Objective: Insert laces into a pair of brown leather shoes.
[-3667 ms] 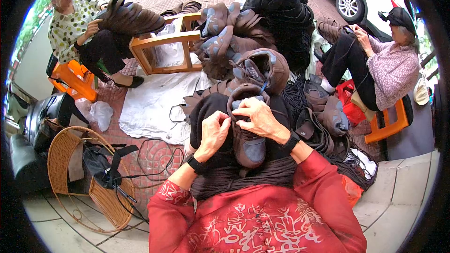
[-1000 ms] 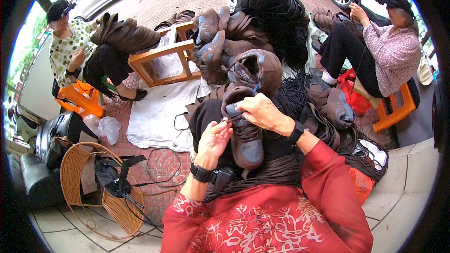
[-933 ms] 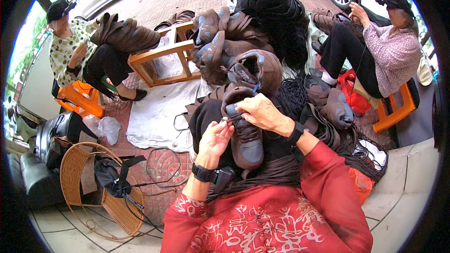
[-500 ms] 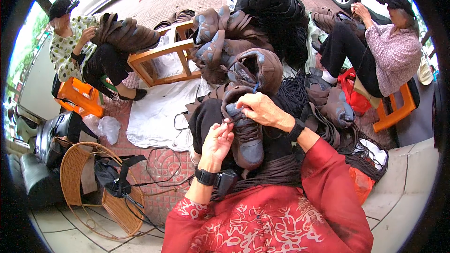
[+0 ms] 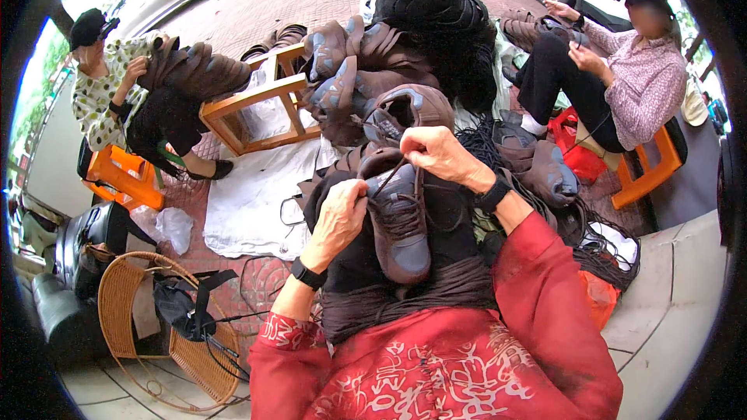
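Note:
A brown and grey-blue lace-up shoe rests on my lap, toe toward me, with dark lace threaded across its front. My right hand is closed in a pinch on the shoelace above the shoe's opening. On the left side of the opening, my left hand pinches the lace too, fingertips together. A thick bundle of dark brown laces lies across my lap. Just beyond the shoe, another brown shoe sits with its opening toward me.
Brown shoes are heaped beside a wooden stool frame. Two people sit working, one left and one right, on orange stools. A wicker chair with a black bag stands at left. Loose laces lie at right.
My left hand has turned over, palm down, and now pinches the lace. The right hand has lifted from the shoe's tongue, drawing lace up. The person at right has spread their hands apart.

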`<state>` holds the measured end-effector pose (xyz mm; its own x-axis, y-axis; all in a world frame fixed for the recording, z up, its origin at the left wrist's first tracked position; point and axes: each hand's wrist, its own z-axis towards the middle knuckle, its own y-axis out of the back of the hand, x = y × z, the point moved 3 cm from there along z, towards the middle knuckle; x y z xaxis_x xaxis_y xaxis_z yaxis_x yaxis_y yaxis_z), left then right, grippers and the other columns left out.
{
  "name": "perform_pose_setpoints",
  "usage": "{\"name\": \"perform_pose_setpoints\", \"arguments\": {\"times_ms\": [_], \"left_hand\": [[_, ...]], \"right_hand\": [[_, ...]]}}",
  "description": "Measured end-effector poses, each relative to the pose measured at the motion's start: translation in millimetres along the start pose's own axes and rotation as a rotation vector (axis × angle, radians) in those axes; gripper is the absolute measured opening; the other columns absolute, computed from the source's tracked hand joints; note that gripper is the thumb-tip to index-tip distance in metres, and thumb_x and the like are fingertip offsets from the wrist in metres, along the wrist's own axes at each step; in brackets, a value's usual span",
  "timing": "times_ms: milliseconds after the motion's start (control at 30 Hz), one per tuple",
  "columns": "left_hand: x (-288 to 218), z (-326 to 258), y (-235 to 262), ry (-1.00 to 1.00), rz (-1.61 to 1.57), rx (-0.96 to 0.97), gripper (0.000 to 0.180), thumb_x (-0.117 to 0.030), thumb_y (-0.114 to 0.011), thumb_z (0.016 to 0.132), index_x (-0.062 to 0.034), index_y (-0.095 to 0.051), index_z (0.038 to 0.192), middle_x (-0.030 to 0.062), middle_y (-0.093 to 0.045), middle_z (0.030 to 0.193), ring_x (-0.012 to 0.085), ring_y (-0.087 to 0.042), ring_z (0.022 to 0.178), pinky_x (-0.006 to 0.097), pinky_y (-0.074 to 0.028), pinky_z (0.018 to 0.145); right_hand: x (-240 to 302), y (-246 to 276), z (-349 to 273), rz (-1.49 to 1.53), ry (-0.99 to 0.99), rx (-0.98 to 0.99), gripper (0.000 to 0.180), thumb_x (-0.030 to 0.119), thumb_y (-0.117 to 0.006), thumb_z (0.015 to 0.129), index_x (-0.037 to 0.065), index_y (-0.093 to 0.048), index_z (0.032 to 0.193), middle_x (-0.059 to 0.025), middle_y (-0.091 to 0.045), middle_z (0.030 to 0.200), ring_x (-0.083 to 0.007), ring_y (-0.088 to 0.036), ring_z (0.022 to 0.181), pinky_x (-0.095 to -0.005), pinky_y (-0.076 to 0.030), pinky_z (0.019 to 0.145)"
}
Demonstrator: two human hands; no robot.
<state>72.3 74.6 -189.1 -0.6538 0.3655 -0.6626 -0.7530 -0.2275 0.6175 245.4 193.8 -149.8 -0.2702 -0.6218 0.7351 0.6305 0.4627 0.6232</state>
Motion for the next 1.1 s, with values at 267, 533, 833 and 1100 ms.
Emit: {"name": "perform_pose_setpoints", "arguments": {"times_ms": [267,533,833,1100], "left_hand": [[-29.5,34.7,-27.7,-0.403,0.230,0.042,0.012,-0.009,-0.065,0.067,-0.0084,-0.062,0.079,0.0050,-0.053,0.077,0.0232,-0.049,0.077,0.034,-0.040,0.068],[-18.4,40.3,-63.1,-0.274,0.215,0.030,0.019,-0.008,-0.065,0.065,-0.0057,-0.058,0.083,0.0078,-0.048,0.076,0.0260,-0.048,0.080,0.035,-0.041,0.070],[-9.9,31.5,7.5,-0.131,0.638,-0.044,0.008,-0.006,-0.057,0.068,-0.0065,-0.049,0.070,0.0100,-0.047,0.071,0.0275,-0.047,0.074,0.037,-0.040,0.065],[26.6,-22.7,34.0,0.099,0.355,-0.021,0.022,-0.001,-0.059,0.070,-0.0035,-0.056,0.091,0.0133,-0.054,0.088,0.0309,-0.051,0.088,0.037,-0.041,0.079]], "right_hand": [[-16.4,12.9,-17.8,-0.257,0.092,0.379,0.047,0.019,-0.069,0.068,0.017,-0.053,0.113,-0.0109,-0.048,0.093,-0.0290,-0.053,0.086,-0.0360,-0.045,0.074],[-32.9,-1.7,-26.0,-0.245,0.136,0.223,0.040,0.018,-0.070,0.066,0.010,-0.054,0.102,-0.0124,-0.049,0.087,-0.0309,-0.054,0.085,-0.0383,-0.045,0.071],[-32.7,-0.4,-12.7,-0.210,0.091,0.320,0.029,0.024,-0.067,0.068,0.004,-0.059,0.088,-0.0115,-0.053,0.085,-0.0269,-0.054,0.079,-0.0346,-0.044,0.069],[13.7,23.5,-43.3,-0.351,0.272,-0.105,0.041,0.021,-0.072,0.061,0.007,-0.058,0.097,-0.0113,-0.050,0.098,-0.0289,-0.048,0.096,-0.0375,-0.041,0.083]]}}
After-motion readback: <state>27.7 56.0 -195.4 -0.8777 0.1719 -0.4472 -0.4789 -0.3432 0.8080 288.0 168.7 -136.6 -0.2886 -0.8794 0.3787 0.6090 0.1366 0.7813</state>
